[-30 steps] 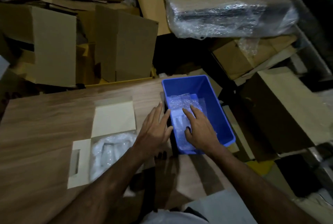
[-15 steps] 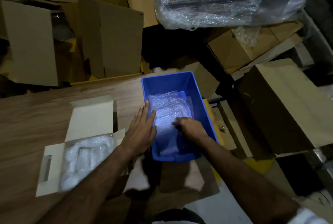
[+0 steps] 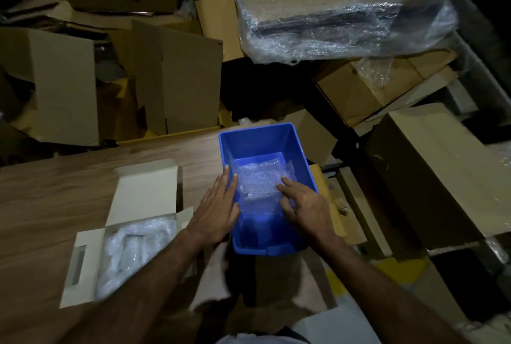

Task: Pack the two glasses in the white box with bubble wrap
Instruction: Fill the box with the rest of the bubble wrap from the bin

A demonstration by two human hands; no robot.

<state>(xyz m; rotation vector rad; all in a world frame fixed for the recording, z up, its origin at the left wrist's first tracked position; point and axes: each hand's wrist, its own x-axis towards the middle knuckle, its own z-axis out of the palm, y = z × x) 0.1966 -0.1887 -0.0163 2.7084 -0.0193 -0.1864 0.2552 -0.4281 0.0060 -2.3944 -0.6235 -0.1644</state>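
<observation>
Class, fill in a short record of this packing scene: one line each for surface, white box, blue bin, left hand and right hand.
surface: wooden table
white box: open, flaps out, bubble wrap inside
blue bin: right of the box, bubble wrap sheets in its bottom
left hand: flat on the bin's left rim, holding nothing
right hand: inside the bin, fingertips on the sheets

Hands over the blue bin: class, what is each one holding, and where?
Neither clearly grips anything. The left hand lies flat on the bin's left rim; the right hand's fingertips press on the bubble wrap.
</observation>
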